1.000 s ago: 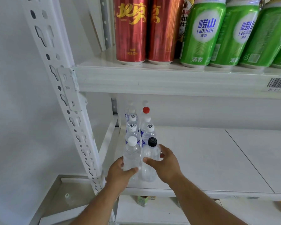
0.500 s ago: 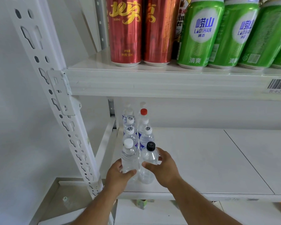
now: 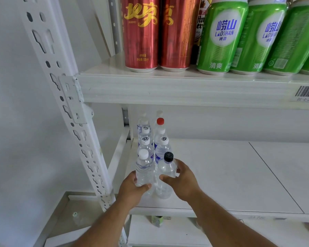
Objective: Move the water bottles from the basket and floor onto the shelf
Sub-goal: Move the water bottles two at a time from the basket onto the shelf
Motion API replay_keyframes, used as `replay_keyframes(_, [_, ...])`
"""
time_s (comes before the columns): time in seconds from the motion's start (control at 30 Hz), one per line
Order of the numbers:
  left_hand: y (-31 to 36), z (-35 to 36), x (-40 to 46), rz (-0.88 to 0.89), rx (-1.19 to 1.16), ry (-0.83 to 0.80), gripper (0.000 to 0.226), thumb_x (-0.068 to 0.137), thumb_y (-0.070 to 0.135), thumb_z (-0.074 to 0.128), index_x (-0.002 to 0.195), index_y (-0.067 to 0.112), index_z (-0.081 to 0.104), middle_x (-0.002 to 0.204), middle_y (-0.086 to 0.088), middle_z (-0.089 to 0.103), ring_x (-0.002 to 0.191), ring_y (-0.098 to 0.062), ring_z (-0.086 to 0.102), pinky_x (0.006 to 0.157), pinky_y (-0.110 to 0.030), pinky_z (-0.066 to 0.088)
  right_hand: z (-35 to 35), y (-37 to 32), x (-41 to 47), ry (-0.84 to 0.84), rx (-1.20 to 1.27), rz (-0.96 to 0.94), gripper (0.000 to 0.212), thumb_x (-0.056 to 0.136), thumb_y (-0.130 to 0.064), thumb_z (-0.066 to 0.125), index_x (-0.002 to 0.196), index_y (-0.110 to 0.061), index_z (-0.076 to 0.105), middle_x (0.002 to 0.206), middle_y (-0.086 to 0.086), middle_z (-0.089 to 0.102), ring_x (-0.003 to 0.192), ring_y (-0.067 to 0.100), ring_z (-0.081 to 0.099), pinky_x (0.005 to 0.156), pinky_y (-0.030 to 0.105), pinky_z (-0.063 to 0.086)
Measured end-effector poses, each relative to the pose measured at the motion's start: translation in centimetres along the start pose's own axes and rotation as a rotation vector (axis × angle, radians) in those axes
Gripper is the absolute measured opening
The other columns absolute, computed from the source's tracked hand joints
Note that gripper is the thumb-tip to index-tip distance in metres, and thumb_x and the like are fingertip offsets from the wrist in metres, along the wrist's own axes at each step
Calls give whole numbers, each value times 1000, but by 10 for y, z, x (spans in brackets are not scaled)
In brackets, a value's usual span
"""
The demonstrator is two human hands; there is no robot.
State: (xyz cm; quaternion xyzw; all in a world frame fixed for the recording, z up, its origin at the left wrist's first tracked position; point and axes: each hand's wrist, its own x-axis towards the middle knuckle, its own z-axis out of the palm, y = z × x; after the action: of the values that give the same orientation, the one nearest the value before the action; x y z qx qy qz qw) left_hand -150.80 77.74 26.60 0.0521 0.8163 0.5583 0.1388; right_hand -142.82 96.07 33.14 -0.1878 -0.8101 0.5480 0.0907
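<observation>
Since the earlier frame little has shifted: both hands have stayed wrapped on the two front bottles, which stand slightly nearer the row behind. The left hand (image 3: 132, 188) curls its fingers and thumb round the white-capped bottle (image 3: 144, 169), and the right hand (image 3: 183, 180) grips the black-capped bottle (image 3: 166, 177) the same way; both bottles appear to rest upright on the shelf (image 3: 221, 175), at the front of two rows along its left end. Behind them stand several more, one with a red cap (image 3: 160, 121). Judging by this, a good part of the task is done, though the basket and floor lie out of view, so what remains cannot be told. The bottles are clear, thin ribbed plastic, likely to dent under a squeeze; the shelf is smooth white board on a punched metal upright (image 3: 64, 97). Glossy red cans (image 3: 141, 36) and green cans (image 3: 221, 38) sit above.
</observation>
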Motion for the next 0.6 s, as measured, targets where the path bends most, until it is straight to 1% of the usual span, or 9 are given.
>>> replay_keyframes(0.07, [0,0,-2,2,-4,-2,55,71,27,84,120,33,60,112,15,67,112,-8,59,88,-26,46,-1,1,0,-2,4,-4,58,69,-35,84,120,-42,57,115,-21,63,107,-2,55,80,18,43])
replay_keyframes(0.23, [-1,0,-6,-6,-11,-17,58,72,25,84,123,30,58,114,15,67,111,-4,59,84,-21,44,-1,6,-1,-22,16,16,69,68,-34,85,129,-37,54,118,-18,64,114,3,57,96,30,48])
replay_keyframes(0.3, [-2,-1,-9,-7,-13,-28,58,71,24,84,122,32,58,113,18,66,110,-1,58,82,-19,43,-1,6,-2,-25,15,24,69,68,-34,86,129,-37,54,118,-19,64,114,3,57,97,30,48])
replay_keyframes(0.37, [-3,-1,-12,-6,-12,-36,55,71,23,84,117,38,56,109,21,66,109,2,58,78,-15,42,-1,7,-3,-28,4,34,68,68,-35,86,128,-36,54,117,-20,64,115,2,57,95,28,47])
replay_keyframes(0.43, [-4,0,-15,-20,-7,-44,56,72,24,83,116,41,54,110,22,65,110,1,58,82,-16,43,-1,8,-4,-36,-11,53,68,68,-35,86,128,-33,54,119,-18,64,118,5,57,97,28,47])
replay_keyframes(0.5, [-4,0,-19,-36,10,-48,60,74,26,80,125,40,51,117,24,60,115,-1,53,91,-23,41,-2,11,-7,-49,-23,82,76,71,-36,85,137,-26,50,131,-11,61,127,9,53,104,33,45])
replay_keyframes(0.57, [-5,0,-24,-42,50,-38,65,76,30,77,132,41,46,117,30,52,117,0,47,93,-24,37,-3,14,-14,-57,-62,126,89,75,-39,82,150,-20,37,148,-3,49,135,12,45,109,33,40])
replay_keyframes(0.6, [-6,1,-27,-47,68,-30,69,76,31,76,137,39,44,117,31,48,117,-1,46,93,-23,36,-4,15,-18,-59,-80,147,94,77,-41,81,153,-18,31,152,-2,43,138,13,42,109,31,38])
